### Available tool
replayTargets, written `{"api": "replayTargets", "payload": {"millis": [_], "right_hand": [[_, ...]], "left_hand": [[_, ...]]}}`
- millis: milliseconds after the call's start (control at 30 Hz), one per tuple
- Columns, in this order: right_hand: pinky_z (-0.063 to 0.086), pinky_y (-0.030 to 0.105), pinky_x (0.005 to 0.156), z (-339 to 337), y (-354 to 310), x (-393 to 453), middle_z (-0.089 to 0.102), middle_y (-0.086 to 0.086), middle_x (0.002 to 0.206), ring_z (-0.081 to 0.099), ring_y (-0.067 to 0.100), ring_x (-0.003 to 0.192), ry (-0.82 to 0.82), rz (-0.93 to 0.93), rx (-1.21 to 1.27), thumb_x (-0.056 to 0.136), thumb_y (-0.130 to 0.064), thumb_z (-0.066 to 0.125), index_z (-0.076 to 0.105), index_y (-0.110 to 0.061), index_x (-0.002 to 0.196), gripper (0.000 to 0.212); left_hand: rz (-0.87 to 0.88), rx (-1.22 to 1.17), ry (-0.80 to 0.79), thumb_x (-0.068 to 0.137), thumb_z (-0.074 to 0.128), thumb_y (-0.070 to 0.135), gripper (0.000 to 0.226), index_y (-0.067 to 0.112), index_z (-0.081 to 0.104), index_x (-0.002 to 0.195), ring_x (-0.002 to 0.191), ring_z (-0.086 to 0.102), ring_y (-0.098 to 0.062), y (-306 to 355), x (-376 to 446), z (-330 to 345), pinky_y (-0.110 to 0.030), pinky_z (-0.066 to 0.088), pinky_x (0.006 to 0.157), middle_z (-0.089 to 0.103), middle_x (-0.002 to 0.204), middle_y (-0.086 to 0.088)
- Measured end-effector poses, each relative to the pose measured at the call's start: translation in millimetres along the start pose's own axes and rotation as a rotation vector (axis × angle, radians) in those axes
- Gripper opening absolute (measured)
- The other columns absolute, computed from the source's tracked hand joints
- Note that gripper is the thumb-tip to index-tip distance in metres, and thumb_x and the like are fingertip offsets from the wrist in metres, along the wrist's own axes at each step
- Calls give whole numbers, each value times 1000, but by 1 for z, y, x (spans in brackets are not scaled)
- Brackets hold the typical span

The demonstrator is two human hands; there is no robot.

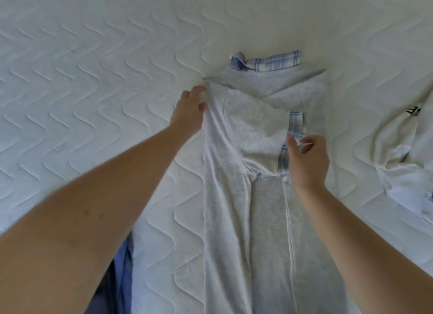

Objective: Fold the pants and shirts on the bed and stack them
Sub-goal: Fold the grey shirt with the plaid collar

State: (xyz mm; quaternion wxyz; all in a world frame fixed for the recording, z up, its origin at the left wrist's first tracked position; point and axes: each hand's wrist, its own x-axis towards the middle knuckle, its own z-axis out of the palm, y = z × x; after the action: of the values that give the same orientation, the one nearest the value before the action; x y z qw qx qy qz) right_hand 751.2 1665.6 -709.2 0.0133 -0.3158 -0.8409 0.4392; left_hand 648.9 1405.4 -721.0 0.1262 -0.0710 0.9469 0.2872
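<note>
Grey pants (236, 173): pale jersey, laid lengthwise on the quilted bed (93, 79), waist at the far end, legs running back toward the person and out of view at the bottom edge.
Left hand (191, 108): at the left edge of the waist, fingers curled round the cloth there, gripping a bunched fold of it.
Long axis: from the waist, far, to the cuffs, near; both hands sit at the far end, so any fold in half would have to bring one end over the other along this line.
Plaid garment (276, 61): blue and white check, folded, lying under the waist, showing beyond it and in a strip at its right.
Right hand (307, 160): at the right side of the seat, thumb and fingers bent round something small and pale; I cannot tell if it pinches the pants or the plaid strip.
Nearer hand: the right, by my reading, sits closer to the crotch.
White shirt (403, 154): crumpled at far right, well apart, not yet folded.
</note>
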Motion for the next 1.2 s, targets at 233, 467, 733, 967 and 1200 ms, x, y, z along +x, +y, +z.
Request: {"api": "replayTargets", "payload": {"millis": [233, 467, 733, 967, 1200], "right_hand": [[24, 40, 106, 29, -28, 40, 49, 0, 138, 37, 27, 130, -187, -374, -366, 89, -40, 64, 54, -27, 130, 45], [24, 44, 99, 40, -51, 84, 60, -1, 120, 43, 28, 120, -456, -432, -775, 86, -61, 55, 57, -34, 121, 44], [26, 43, 93, 44, -58, 99, 59, -3, 113, 45, 27, 115, -551, -449, -763, 81, -66, 60, 54, -29, 112, 49], [32, 37, 81, 42, -57, 113, 58, -3, 84, 55, 22, 90, -432, -478, -630, 84, -47, 70, 62, -20, 99, 32], [45, 39, 89, 35, -40, 112, 62, 4, 109, 57, 28, 106, -427, -417, -637, 80, -52, 71, 61, -20, 117, 51]], "left_hand": [[95, 163, -301, 101, 51, 21, 33, 23, 52, 134, 105, 57, -24, -1, 75, -27, -30, 42, 84, 59, 119, -10], [122, 311, -465, 94, 60, 43, 25, 20, 66, 92, 80, 64, -9, 0, 107, -61, -20, 38, 63, 67, 77, 14], [104, 440, -564, 90, 61, 53, 34, 19, 58, 84, 77, 59, -9, 21, 123, -60, -31, 41, 69, 72, 76, 6], [11, 255, -260, 75, 80, 36, 36, 18, 50, 71, 59, 52, -11, 20, 115, -30, -27, 34, 51, 58, 66, 3], [-37, -38, -171, 83, 74, 43, 46, 16, 53, 114, 85, 55, -18, 10, 102, -15, -24, 43, 57, 55, 101, 1]]}}
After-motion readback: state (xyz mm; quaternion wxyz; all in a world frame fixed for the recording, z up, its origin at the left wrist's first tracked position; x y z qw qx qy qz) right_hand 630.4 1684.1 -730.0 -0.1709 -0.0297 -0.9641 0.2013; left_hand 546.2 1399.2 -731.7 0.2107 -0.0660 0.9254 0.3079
